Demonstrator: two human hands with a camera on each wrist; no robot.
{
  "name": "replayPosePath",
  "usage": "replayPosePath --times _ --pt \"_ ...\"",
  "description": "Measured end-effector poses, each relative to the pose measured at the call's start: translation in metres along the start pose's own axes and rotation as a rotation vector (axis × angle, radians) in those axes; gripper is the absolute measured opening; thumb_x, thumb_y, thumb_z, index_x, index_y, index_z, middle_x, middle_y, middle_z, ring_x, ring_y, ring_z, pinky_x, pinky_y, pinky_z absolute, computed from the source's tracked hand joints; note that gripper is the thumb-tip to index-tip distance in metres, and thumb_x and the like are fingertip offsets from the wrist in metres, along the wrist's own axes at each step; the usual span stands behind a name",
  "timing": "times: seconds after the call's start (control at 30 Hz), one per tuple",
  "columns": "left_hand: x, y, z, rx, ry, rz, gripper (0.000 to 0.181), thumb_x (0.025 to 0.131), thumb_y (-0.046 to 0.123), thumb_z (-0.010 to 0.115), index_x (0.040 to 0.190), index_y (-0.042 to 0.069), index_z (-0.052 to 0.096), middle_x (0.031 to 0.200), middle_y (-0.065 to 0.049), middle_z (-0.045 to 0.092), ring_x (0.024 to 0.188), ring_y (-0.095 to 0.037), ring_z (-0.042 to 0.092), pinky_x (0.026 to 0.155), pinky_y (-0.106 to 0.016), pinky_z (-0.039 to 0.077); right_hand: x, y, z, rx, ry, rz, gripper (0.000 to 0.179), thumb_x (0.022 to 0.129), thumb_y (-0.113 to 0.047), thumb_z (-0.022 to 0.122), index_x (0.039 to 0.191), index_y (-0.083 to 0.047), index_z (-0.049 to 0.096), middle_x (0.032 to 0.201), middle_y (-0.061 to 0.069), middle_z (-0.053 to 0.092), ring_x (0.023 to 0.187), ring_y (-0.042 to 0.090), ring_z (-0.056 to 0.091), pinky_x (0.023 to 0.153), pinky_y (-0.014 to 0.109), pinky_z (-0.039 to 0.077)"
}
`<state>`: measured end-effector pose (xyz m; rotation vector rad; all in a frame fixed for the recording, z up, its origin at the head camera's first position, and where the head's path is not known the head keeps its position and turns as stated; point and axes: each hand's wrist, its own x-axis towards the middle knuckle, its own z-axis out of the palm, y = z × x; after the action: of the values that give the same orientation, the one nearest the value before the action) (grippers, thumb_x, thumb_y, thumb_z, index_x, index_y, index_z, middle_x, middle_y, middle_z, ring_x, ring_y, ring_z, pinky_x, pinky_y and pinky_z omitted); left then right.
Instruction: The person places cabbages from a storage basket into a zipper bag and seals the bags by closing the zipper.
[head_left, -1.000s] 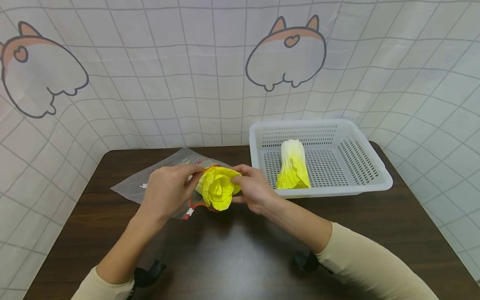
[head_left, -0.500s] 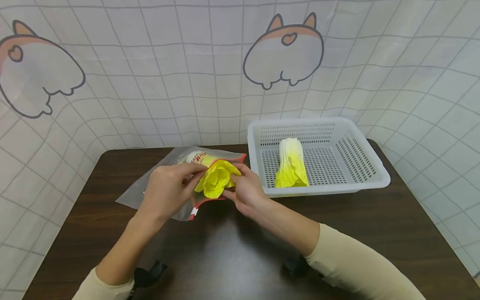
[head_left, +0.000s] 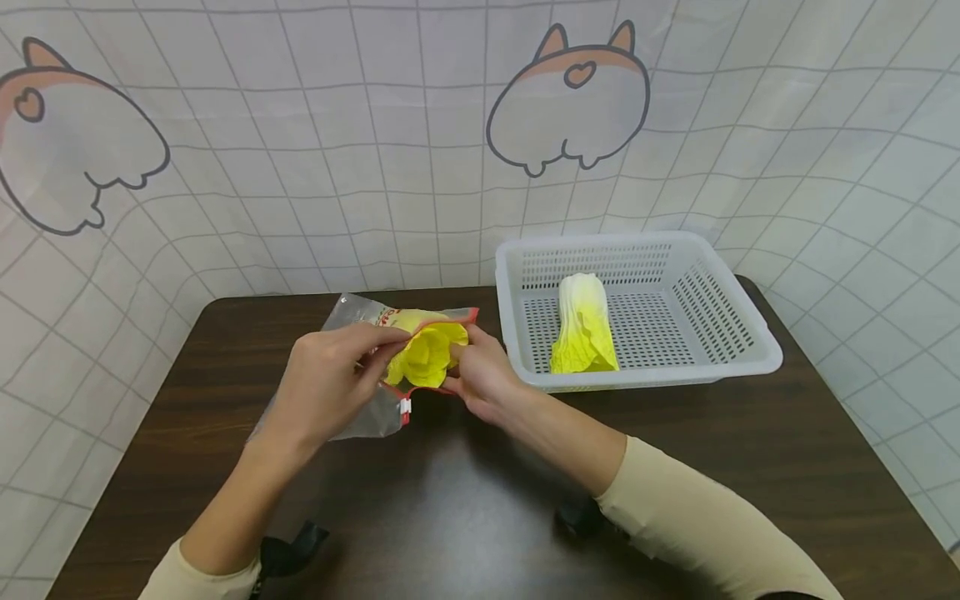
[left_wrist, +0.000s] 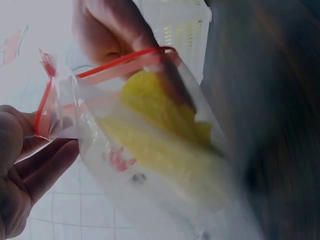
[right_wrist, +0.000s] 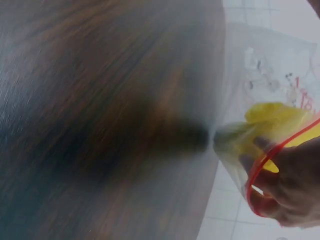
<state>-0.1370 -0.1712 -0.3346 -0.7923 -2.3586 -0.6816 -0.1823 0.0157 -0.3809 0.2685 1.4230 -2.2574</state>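
A clear zip bag [head_left: 378, 417] with a red-edged mouth and red print lies on its side, its white slider [head_left: 406, 407] hanging at the near corner. Inside is a yellow napa cabbage [head_left: 426, 354], leafy end at the opening. My left hand [head_left: 326, 375] pinches the bag's rim between thumb and fingers. From the other side my right hand [head_left: 487, 373] grips the cabbage's leafy end. In the right wrist view its fingers [right_wrist: 262, 165] reach past the red edge into the bag. The left wrist view shows the cabbage's body [left_wrist: 165, 155] through the film.
To the right stands a white perforated basket [head_left: 690, 372], with a second napa cabbage [head_left: 585, 325] in it. A dark wooden table [head_left: 450, 517] carries everything. Behind it hangs a white grid-patterned curtain [head_left: 360, 192]. Dark straps [head_left: 292, 552] show at the wrists.
The cabbage has gone deeper into the bag, away from me, with the right hand following it slightly left. The bag's slider corner has shifted right; its rim is drawn around the leaves.
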Motion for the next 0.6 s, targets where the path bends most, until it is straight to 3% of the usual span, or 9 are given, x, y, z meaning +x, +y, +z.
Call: replayPosePath --times 0.27,0.47,0.6 --pt "-0.001 -0.005 -0.002 -0.011 0.018 -0.005 0.023 0.082 -0.001 0.085 0.104 0.006 0.082 0.092 -0.006 0.081 0.067 -0.016 0.074 0.058 -0.033 0.06 -0.003 -0.003 -0.003 -0.198 -0.079 0.07 0.056 0.1 0.002 0.051 0.153 -0.004 0.034 0.151 0.015 0.045 0.132 0.031 0.05 0.119 0.053 0.041" --pt "-0.001 -0.007 -0.003 -0.019 0.023 -0.017 0.02 0.084 0.001 0.084 0.102 0.008 0.082 0.092 -0.004 0.081 0.066 -0.015 0.075 0.058 -0.033 0.061 -0.018 -0.014 -0.004 -0.415 -0.137 0.039 0.059 0.093 -0.003 0.063 0.146 -0.001 0.037 0.14 0.013 0.048 0.12 0.027 0.052 0.112 0.045 0.044" --pt "-0.001 -0.006 -0.004 -0.012 0.009 -0.033 0.019 0.085 0.002 0.084 0.103 0.007 0.081 0.091 -0.004 0.081 0.065 -0.015 0.074 0.058 -0.033 0.06 -0.028 -0.02 -0.005 -0.516 -0.165 0.008 0.062 0.092 -0.006 0.065 0.148 -0.001 0.038 0.138 0.014 0.051 0.119 0.027 0.053 0.112 0.045 0.044"
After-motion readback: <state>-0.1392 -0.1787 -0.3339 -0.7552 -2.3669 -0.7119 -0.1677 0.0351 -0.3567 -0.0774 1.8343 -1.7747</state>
